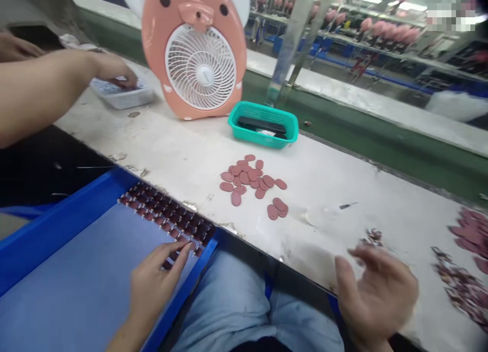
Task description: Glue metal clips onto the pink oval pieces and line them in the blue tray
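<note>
Our left hand flat and unclenched in the blue tray, fingertips on the near rows of dark pieces, our right hand released, empty, near right.

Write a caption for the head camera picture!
Left hand touches dark pieces in a blue tray; right hand hovers open over the white table, pink ovals beyond.

1. The table is a long white top, scuffed and chipped along its near edge.
2. A pink fan stands upright at its far side.
3. A teal basket sits just right of the fan.
4. A white tray lies near the fan, on its left.
5. Reddish oval pieces lie heaped in front of the fan.
6. Dark patterned pieces lie well right of the fan.
</note>
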`<state>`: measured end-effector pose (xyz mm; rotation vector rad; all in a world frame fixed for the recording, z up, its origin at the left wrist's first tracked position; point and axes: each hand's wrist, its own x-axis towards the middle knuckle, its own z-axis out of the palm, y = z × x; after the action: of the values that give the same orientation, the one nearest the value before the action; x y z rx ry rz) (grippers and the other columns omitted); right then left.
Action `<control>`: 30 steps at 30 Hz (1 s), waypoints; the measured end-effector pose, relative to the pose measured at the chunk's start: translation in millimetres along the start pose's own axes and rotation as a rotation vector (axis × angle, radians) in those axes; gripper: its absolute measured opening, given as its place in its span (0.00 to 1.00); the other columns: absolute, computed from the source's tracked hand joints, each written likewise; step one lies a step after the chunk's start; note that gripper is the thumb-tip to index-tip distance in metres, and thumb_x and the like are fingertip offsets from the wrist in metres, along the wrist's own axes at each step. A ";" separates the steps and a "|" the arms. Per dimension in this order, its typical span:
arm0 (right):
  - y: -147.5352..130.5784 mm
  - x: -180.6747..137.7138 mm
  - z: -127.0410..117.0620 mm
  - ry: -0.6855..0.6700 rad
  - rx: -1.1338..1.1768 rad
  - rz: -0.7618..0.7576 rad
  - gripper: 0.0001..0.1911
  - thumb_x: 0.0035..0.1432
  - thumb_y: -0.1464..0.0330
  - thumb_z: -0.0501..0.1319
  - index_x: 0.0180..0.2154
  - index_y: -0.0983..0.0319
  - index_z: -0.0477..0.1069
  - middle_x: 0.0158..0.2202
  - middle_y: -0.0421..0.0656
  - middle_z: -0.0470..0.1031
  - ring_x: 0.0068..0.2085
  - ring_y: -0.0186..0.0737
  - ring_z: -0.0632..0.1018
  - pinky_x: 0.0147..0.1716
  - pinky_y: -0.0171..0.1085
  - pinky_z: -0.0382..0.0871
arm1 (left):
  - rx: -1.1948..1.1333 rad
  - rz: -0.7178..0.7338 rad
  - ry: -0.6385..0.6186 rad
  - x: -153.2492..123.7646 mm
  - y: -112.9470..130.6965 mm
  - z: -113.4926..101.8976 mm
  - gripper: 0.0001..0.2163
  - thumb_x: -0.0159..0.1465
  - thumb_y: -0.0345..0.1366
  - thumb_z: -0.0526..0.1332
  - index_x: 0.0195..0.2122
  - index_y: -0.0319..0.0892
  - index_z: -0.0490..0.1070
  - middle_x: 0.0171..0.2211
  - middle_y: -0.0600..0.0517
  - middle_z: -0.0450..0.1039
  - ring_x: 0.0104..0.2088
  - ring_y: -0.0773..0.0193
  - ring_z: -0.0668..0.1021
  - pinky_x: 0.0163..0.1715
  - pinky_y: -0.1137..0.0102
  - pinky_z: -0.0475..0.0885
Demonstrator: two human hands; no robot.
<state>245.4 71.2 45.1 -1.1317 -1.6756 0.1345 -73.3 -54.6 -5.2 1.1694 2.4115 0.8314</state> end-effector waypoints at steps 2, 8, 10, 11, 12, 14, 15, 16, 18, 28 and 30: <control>9.4 14.0 1.3 0.025 0.033 0.221 0.38 0.55 0.60 0.69 0.63 0.58 0.58 0.57 0.54 0.66 0.53 0.55 0.74 0.50 0.57 0.73 | -0.178 0.320 0.265 -1.9 34.8 -1.0 0.05 0.62 0.41 0.66 0.37 0.51 0.81 0.37 0.49 0.84 0.38 0.54 0.81 0.50 0.62 0.71; 15.4 44.4 27.5 -0.421 -0.047 0.383 0.40 0.53 0.52 0.67 0.61 0.64 0.61 0.58 0.57 0.68 0.59 0.60 0.69 0.58 0.60 0.62 | -0.076 0.833 -0.070 24.6 134.0 28.2 0.26 0.63 0.48 0.65 0.61 0.47 0.70 0.63 0.43 0.71 0.63 0.44 0.69 0.63 0.53 0.56; 13.5 49.2 32.1 -0.453 -0.027 0.388 0.30 0.56 0.54 0.65 0.54 0.64 0.67 0.51 0.55 0.74 0.54 0.60 0.73 0.54 0.58 0.65 | -0.025 0.854 -0.215 31.1 142.9 33.2 0.31 0.63 0.53 0.63 0.64 0.46 0.67 0.65 0.42 0.67 0.65 0.42 0.65 0.65 0.48 0.50; 11.8 50.2 32.0 -0.457 -0.011 0.391 0.26 0.57 0.54 0.64 0.51 0.64 0.68 0.48 0.54 0.76 0.51 0.58 0.75 0.51 0.56 0.67 | -0.012 0.872 -0.256 31.4 141.9 34.3 0.31 0.62 0.54 0.63 0.64 0.46 0.67 0.64 0.42 0.69 0.65 0.42 0.67 0.65 0.47 0.49; 9.5 49.7 30.4 -0.455 0.010 0.394 0.23 0.59 0.54 0.63 0.49 0.63 0.68 0.45 0.52 0.77 0.48 0.56 0.76 0.49 0.54 0.68 | -0.006 0.903 -0.272 29.8 138.0 34.9 0.30 0.62 0.54 0.63 0.63 0.47 0.68 0.62 0.43 0.71 0.63 0.42 0.69 0.65 0.47 0.50; 2.2 43.9 23.6 -0.437 0.072 0.396 0.18 0.62 0.55 0.60 0.46 0.61 0.67 0.41 0.48 0.77 0.42 0.50 0.78 0.43 0.47 0.71 | -0.028 0.998 -0.213 21.7 125.4 36.2 0.24 0.64 0.47 0.65 0.61 0.51 0.70 0.57 0.47 0.77 0.56 0.47 0.76 0.63 0.51 0.56; -3.0 38.4 19.3 -0.423 0.110 0.395 0.17 0.63 0.55 0.59 0.45 0.61 0.66 0.39 0.46 0.77 0.39 0.47 0.77 0.40 0.44 0.71 | -0.052 1.046 -0.152 15.9 118.5 37.2 0.21 0.65 0.40 0.65 0.60 0.54 0.71 0.54 0.49 0.80 0.52 0.51 0.79 0.60 0.55 0.60; -9.4 31.5 15.0 -0.409 0.145 0.390 0.16 0.63 0.55 0.58 0.45 0.60 0.66 0.37 0.45 0.76 0.36 0.44 0.77 0.37 0.42 0.72 | -0.075 1.084 -0.089 9.5 112.5 38.5 0.20 0.66 0.34 0.64 0.59 0.56 0.72 0.50 0.51 0.82 0.49 0.55 0.81 0.58 0.58 0.63; -25.0 15.6 7.3 -0.407 0.235 0.424 0.16 0.63 0.55 0.59 0.43 0.60 0.66 0.32 0.42 0.74 0.30 0.40 0.75 0.30 0.38 0.71 | -0.126 1.119 0.043 -4.3 105.5 41.1 0.23 0.65 0.25 0.63 0.57 0.57 0.73 0.46 0.54 0.84 0.44 0.62 0.83 0.53 0.64 0.67; -75.3 -15.9 -7.6 -0.640 0.955 1.170 0.29 0.44 0.56 0.76 0.40 0.61 0.65 0.22 0.33 0.66 0.21 0.27 0.66 0.16 0.24 0.57 | -0.197 1.260 0.375 -47.8 126.1 22.7 0.09 0.69 0.25 0.58 0.43 0.36 0.79 0.35 0.51 0.85 0.38 0.68 0.81 0.53 0.70 0.70; -74.2 -16.9 -8.0 -0.696 0.983 1.149 0.28 0.45 0.56 0.76 0.40 0.60 0.65 0.23 0.33 0.67 0.21 0.27 0.67 0.17 0.24 0.58 | -0.187 1.275 0.348 -50.9 121.5 18.0 0.09 0.69 0.24 0.58 0.44 0.34 0.78 0.35 0.49 0.85 0.40 0.67 0.81 0.51 0.70 0.72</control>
<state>206.7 15.2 80.0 -1.1278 -0.9718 2.0023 39.8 -28.9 59.9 2.6392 1.4692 1.6200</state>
